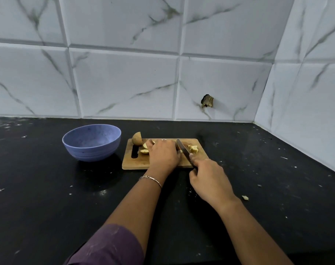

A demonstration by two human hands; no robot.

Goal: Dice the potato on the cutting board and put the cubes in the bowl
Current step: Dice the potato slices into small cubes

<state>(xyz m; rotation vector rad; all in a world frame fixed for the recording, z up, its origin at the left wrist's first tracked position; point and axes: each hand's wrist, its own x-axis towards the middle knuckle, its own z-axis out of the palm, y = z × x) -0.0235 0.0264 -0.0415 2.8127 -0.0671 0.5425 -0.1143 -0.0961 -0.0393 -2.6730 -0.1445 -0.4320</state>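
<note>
Sitting at the left on the black counter (48,188), one blue bowl (91,142) shows only its bare inside. On one wooden cutting board (140,163) to its right lie one potato half (137,138) and two slices (144,151). The left hand (163,153) curls down over a mostly hidden potato piece (180,151). The right hand (208,180) grips one knife (183,148), blade beside a few cubes (194,148).

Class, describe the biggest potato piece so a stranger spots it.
Find the cutting board on the black counter. At its far corner nearest the blue bowl sits the potato chunk. Only it is rounded with brown skin; nearby slices are pale.
</note>
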